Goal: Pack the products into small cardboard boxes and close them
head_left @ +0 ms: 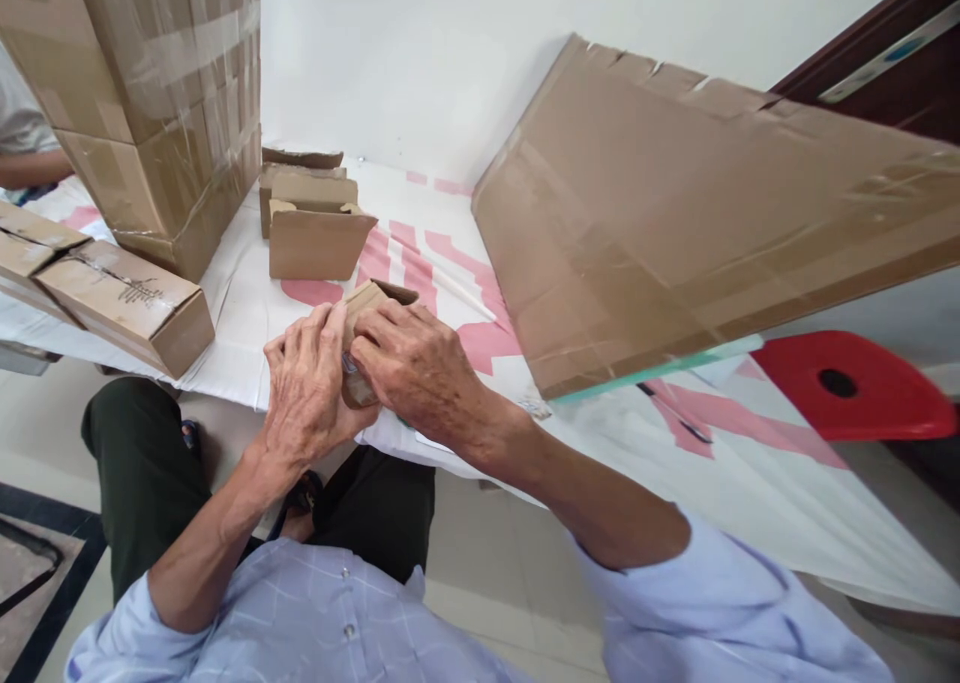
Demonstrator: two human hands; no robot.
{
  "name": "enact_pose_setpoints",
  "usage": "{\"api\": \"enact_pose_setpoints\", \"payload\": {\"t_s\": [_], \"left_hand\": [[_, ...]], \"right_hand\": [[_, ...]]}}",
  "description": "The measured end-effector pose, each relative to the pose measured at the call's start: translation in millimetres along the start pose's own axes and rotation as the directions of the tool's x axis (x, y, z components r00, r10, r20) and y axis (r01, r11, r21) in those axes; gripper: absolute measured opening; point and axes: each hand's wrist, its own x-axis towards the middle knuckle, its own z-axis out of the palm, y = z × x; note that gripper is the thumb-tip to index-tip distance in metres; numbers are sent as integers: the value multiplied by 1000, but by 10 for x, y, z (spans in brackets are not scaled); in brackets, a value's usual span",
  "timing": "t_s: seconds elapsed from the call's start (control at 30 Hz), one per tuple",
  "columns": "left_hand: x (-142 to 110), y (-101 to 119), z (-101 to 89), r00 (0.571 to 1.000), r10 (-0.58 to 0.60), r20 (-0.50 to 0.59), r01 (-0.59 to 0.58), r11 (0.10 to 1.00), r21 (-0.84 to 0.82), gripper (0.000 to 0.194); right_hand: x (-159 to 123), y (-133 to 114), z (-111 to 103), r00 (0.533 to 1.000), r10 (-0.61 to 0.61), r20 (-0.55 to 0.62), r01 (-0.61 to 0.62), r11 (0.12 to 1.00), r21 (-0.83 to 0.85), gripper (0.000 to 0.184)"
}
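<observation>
A small brown cardboard box [360,301] is between my hands at the table's front edge. My left hand [304,378] wraps its left side, with the thumb low near the bottom. My right hand [412,363] bends its fingers over the top and right side and grips it there. One dark flap sticks up at the far end of the box. My fingers cover most of it, so what lies inside is hidden. Just beyond stand a few similar small boxes [319,245] with raised flaps.
Stacked taped cartons [172,163] rise at the left, with closed long boxes [135,298] before them. A large cardboard sheet [637,213] leans on the right. Scissors [679,415] and a red stool [862,388] are further right. A person's arm [34,168] shows far left.
</observation>
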Motion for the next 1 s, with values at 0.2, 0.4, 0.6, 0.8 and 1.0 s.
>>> {"api": "enact_pose_setpoints", "payload": {"t_s": [0.2, 0.4, 0.6, 0.8, 1.0], "left_hand": [[3, 10, 5, 1000, -2, -5, 2, 1000, 7, 99], [0, 14, 3, 1000, -5, 6, 5, 1000, 7, 101], [10, 24, -3, 1000, -11, -3, 11, 1000, -1, 99], [9, 45, -3, 1000, -2, -11, 2, 1000, -1, 96], [15, 51, 18, 999, 24, -25, -23, 1000, 14, 96]], "right_hand": [[18, 14, 17, 1000, 9, 5, -9, 999, 35, 28], [26, 20, 7, 999, -36, -16, 36, 999, -9, 28], [42, 6, 16, 1000, -26, 0, 26, 999, -37, 28], [84, 32, 3, 997, 4, 81, -3, 1000, -18, 23], [136, 58, -48, 985, -6, 170, 13, 999, -41, 23]]}}
